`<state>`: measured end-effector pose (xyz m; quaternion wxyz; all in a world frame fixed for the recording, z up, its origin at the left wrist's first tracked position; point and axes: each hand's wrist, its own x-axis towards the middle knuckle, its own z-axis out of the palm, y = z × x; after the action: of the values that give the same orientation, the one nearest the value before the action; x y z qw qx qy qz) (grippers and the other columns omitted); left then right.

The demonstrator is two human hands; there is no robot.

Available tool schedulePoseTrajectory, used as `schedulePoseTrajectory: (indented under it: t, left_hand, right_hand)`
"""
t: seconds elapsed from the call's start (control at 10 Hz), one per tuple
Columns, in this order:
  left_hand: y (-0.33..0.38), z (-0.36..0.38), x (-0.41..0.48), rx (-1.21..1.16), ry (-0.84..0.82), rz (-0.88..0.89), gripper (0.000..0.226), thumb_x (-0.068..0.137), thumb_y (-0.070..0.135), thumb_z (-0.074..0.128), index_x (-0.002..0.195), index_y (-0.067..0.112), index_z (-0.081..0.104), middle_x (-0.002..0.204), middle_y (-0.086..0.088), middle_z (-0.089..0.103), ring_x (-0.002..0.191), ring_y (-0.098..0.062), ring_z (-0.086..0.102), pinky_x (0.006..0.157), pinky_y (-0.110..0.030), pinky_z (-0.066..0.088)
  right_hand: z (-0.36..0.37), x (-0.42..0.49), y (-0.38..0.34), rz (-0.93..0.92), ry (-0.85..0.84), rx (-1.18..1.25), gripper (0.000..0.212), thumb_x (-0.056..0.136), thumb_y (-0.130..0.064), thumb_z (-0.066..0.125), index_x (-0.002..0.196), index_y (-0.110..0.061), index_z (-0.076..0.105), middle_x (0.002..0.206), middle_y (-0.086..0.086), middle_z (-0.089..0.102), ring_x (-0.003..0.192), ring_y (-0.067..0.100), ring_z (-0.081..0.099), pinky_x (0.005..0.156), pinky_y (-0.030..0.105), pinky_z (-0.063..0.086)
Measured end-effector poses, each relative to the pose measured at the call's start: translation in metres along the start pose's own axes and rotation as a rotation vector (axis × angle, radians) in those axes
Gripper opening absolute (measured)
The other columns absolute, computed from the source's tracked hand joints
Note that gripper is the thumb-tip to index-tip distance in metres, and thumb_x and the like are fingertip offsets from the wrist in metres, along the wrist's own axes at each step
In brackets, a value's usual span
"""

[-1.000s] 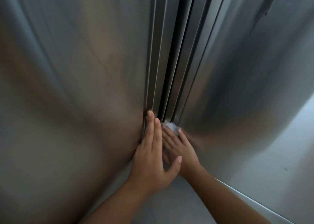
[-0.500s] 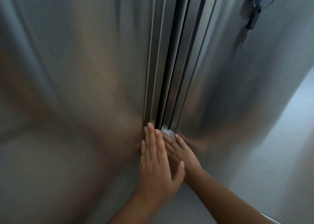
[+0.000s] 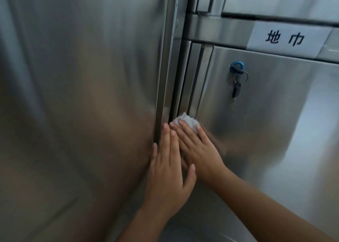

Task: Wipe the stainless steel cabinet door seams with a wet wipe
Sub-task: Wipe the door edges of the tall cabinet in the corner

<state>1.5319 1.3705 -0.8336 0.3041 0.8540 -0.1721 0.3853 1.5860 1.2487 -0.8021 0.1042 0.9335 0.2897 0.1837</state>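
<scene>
A crumpled white wet wipe (image 3: 186, 121), soft and creased, sits bunched against the vertical seam (image 3: 180, 87) between two brushed stainless steel doors. The right hand (image 3: 199, 148) lies flat on it, fingers straight and close together, the fingertips pressing the wad to the folded metal edge rather than pinching it. The left hand (image 3: 169, 170) rests just left of it, palm flat on the steel, fingers extended side by side along the seam's near edge, thumb spread out and overlapping the right hand's wrist; it holds nothing.

The seam is a run of narrow stepped channels and folded strips, dark in the deepest groove. The left door panel (image 3: 78, 104) is a broad smooth sheet with a dull, blurred sheen and a brownish reflection. The right door (image 3: 275, 122) has a finer vertical grain and brighter streaks. High on it sits a lock with a blue key head (image 3: 237, 66), a ring and a second dark key (image 3: 236, 90) hanging below. Farther up, a horizontal rail carries a white rectangular label (image 3: 286, 38) with two black characters.
</scene>
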Motion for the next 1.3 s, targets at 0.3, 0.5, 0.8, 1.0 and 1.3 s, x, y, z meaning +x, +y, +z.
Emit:
schedulePoseTrajectory:
  t: [0.3,0.5,0.8,1.0,1.3]
  left_hand:
    - [0.013,-0.025,0.024,0.014,0.014,0.043,0.078,0.085,0.044,0.04,0.143,-0.002,0.015,0.153,-0.017,0.008,0.141,-0.023,0.006,0.113,-0.037,0.001]
    - [0.014,-0.031,0.027,-0.027,-0.025,0.029,0.081,0.085,0.048,0.037,0.144,0.004,0.003,0.153,-0.008,-0.004,0.141,-0.015,-0.004,0.106,-0.046,-0.001]
    - [0.014,-0.029,0.027,0.048,-0.015,0.036,0.079,0.083,0.044,0.04,0.141,-0.005,0.016,0.151,-0.02,0.01,0.139,-0.023,0.008,0.099,-0.06,0.01]
    - [0.009,-0.03,0.024,0.019,-0.037,0.065,0.08,0.084,0.044,0.04,0.143,-0.003,0.012,0.153,-0.017,0.003,0.141,-0.021,0.003,0.113,-0.037,0.008]
    - [0.008,-0.029,0.023,0.03,-0.023,0.077,0.078,0.085,0.042,0.039,0.142,-0.004,0.013,0.152,-0.019,0.007,0.14,-0.024,0.005,0.112,-0.041,0.007]
  right_hand:
    - [-0.067,0.043,0.018,0.159,0.317,-0.24,0.069,0.095,-0.045,0.033,0.148,-0.01,0.005,0.155,0.006,-0.005,0.139,0.018,-0.017,0.113,0.036,-0.012]
    - [-0.081,0.059,0.014,0.251,0.492,-0.283,0.073,0.091,-0.046,0.042,0.146,-0.004,0.02,0.152,0.011,0.005,0.141,0.027,0.002,0.113,0.042,0.005]
    - [-0.096,0.074,0.018,0.31,0.575,-0.28,0.066,0.093,-0.036,0.041,0.147,-0.004,0.019,0.155,0.013,0.012,0.143,0.027,0.005,0.113,0.042,0.002]
    - [-0.06,0.052,0.004,0.312,0.521,-0.393,0.062,0.09,-0.032,0.033,0.144,-0.003,0.026,0.152,0.015,0.02,0.141,0.03,0.018,0.112,0.046,0.011]
    - [-0.09,0.071,0.019,0.358,0.61,-0.326,0.068,0.091,-0.037,0.033,0.147,-0.002,0.018,0.155,0.015,0.015,0.143,0.03,0.012,0.112,0.045,0.0]
